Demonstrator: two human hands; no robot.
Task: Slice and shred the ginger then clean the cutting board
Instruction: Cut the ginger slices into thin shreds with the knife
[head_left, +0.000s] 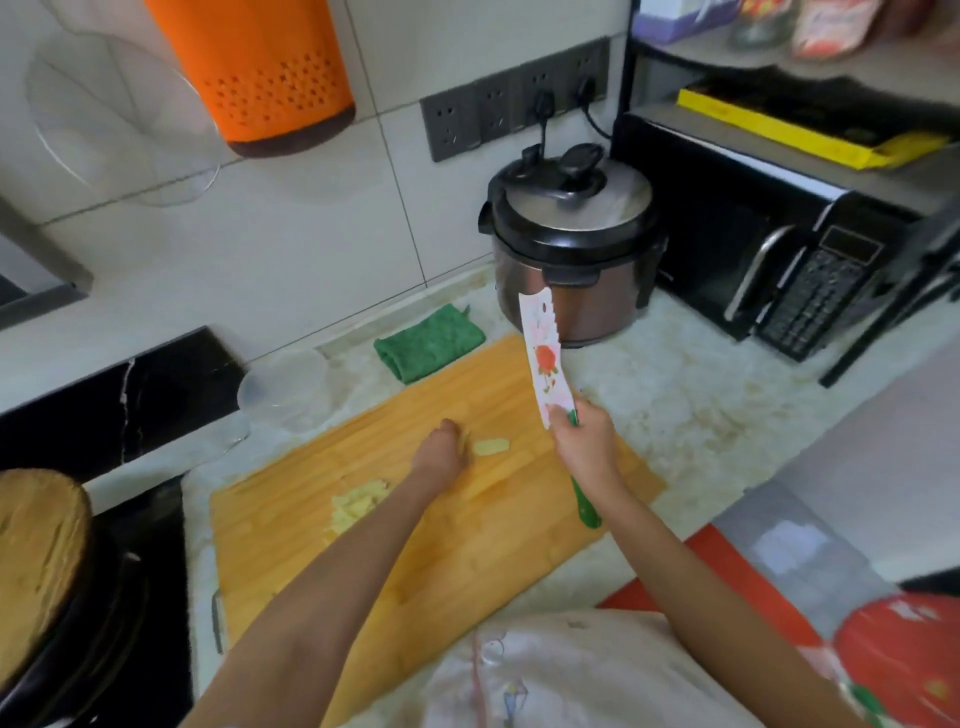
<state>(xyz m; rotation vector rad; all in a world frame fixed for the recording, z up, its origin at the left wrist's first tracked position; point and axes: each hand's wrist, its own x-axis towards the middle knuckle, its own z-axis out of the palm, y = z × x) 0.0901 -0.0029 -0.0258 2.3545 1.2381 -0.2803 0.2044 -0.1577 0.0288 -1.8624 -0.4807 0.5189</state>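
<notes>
My right hand (584, 447) is wrapped round the green handle of the flower-printed knife (545, 358), whose blade points up and away, lifted clear of the wooden cutting board (467, 561) on the bench (701, 405). My left hand (441, 460) is down on the board with its fingers bent under, just beside a pale ginger slice (491, 446); I cannot tell whether they pinch anything. A heap of shredded ginger (353, 506) lies on the board by my left forearm, and a folded green cloth (428, 343) sits at the board's far edge.

White tiled wall (291, 244), marble countertop (701, 410), dark socket strip (467, 124), black shelf rack (670, 122).
</notes>
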